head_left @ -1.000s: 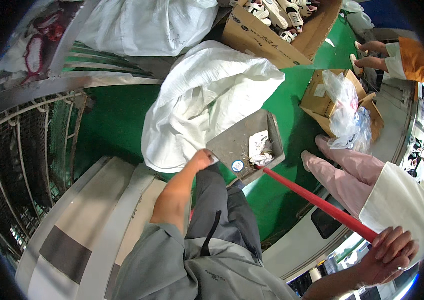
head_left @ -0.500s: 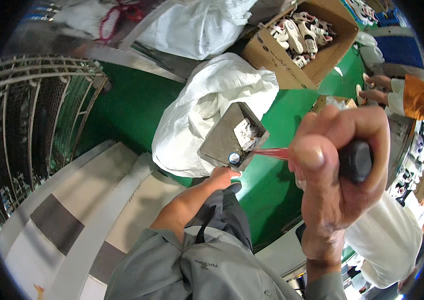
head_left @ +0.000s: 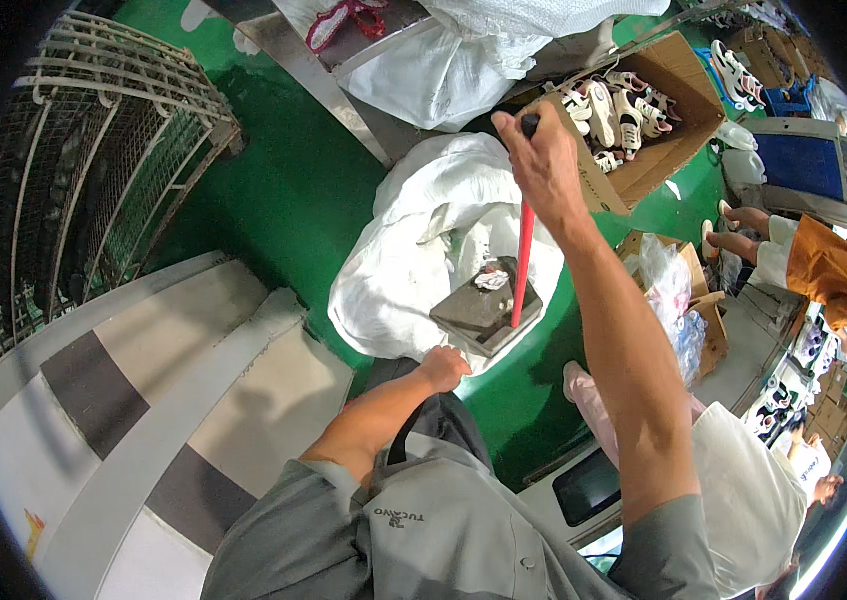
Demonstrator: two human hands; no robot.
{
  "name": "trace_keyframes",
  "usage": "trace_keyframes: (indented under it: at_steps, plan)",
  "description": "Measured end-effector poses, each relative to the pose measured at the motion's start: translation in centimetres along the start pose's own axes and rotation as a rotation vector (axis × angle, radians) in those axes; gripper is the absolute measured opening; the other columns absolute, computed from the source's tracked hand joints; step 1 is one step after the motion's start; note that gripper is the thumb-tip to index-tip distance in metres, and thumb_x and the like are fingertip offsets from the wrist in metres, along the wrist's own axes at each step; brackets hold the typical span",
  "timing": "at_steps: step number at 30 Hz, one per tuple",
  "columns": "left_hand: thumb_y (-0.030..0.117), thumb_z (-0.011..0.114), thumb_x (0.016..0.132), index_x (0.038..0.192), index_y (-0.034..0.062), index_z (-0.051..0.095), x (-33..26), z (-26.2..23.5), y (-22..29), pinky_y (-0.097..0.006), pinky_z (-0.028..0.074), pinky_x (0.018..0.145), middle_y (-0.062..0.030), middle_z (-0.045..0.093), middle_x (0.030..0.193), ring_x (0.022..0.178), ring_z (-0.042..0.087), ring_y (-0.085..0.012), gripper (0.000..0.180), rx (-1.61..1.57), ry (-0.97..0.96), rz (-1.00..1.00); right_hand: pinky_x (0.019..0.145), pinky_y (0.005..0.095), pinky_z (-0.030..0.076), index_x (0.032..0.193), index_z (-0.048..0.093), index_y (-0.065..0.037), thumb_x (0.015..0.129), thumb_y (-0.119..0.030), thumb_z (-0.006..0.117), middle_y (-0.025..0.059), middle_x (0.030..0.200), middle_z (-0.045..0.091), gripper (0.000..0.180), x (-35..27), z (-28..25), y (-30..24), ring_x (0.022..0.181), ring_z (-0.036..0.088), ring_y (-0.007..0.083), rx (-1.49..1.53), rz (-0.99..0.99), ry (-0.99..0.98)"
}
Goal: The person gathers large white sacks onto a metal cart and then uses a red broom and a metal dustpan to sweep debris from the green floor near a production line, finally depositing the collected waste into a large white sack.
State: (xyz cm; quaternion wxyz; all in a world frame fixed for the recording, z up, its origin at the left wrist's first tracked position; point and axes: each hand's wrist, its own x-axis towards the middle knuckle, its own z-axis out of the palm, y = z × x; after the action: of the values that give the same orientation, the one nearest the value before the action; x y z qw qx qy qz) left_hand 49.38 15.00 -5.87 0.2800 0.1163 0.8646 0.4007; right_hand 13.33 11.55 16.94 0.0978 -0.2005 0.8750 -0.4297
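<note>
A grey dustpan (head_left: 479, 312) lies tilted over the mouth of a large white woven sack (head_left: 369, 285). Crumpled white scrap (head_left: 492, 279) and a little dirt show at its far part. My left hand (head_left: 444, 369) is closed at the pan's near edge, just beside the sack's rim; its exact hold is partly hidden. My right hand (head_left: 547, 160) is wrapped round the upper end of a red stick (head_left: 524, 262) with a black end. The stick slants down, and its lower tip meets the pan's right part.
A cardboard box (head_left: 674, 140) of sneakers stands beyond the sack on the right, beside more white sacks (head_left: 434, 80). Wire racks (head_left: 104, 170) stand left. A box with clear plastic bags (head_left: 669, 285) and a person in white (head_left: 749, 480) are to the right.
My right hand has moved away from the camera and leftward, above the sack, with the stick now steep. The dustpan lies lower and flatter, and the round blue-and-white piece no longer shows in it.
</note>
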Motion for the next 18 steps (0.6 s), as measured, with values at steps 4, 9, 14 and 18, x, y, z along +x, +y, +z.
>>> trace_keyframes:
  at_steps: [4,9,14,18]
  plan:
    - [0.013,0.062,0.066,0.079,0.0223,0.073,0.1,0.2,0.3,-0.039,0.047,0.059,-0.0044,0.055,0.071,0.068,0.058,-0.0245,0.019,0.011,0.395,0.118,0.066,0.0444,0.046,0.086,0.049,0.008,0.088,-0.029,0.062,0.0266,0.071,0.059,0.038,1.4,0.1,-0.8,0.069,0.057,0.0449,0.002,0.053,0.035]
    - [0.011,0.059,0.071,0.077,0.0216,0.072,0.5,-2.6,1.3,-0.041,0.049,0.073,-0.0035,0.064,0.086,0.087,0.061,-0.0243,0.018,0.020,0.005,-0.076,0.071,0.0488,0.044,0.089,0.050,0.009,0.088,-0.027,0.061,0.0330,0.077,0.059,0.038,1.0,0.9,2.4,0.079,0.057,0.0498,-0.076,0.060,0.015]
    - [0.011,0.057,0.073,0.085,0.0195,0.072,0.4,-4.5,2.1,-0.041,0.049,0.081,-0.0063,0.065,0.095,0.096,0.060,-0.0269,0.021,-0.054,-0.183,-0.158,0.071,0.0458,0.046,0.086,0.050,0.009,0.088,-0.028,0.062,0.0308,0.079,0.059,0.038,0.5,-2.7,0.6,0.076,0.058,0.0449,0.008,0.064,0.121]
    - [0.011,0.055,0.077,0.096,0.0198,0.071,1.3,-4.0,0.7,-0.038,0.048,0.088,-0.0131,0.061,0.107,0.102,0.059,-0.0303,0.026,0.051,-0.411,-0.187,0.069,0.0410,0.046,0.087,0.051,0.007,0.088,-0.031,0.062,0.0251,0.077,0.059,0.039,-2.7,-4.4,1.2,0.073,0.059,0.0373,0.037,0.170,0.067]
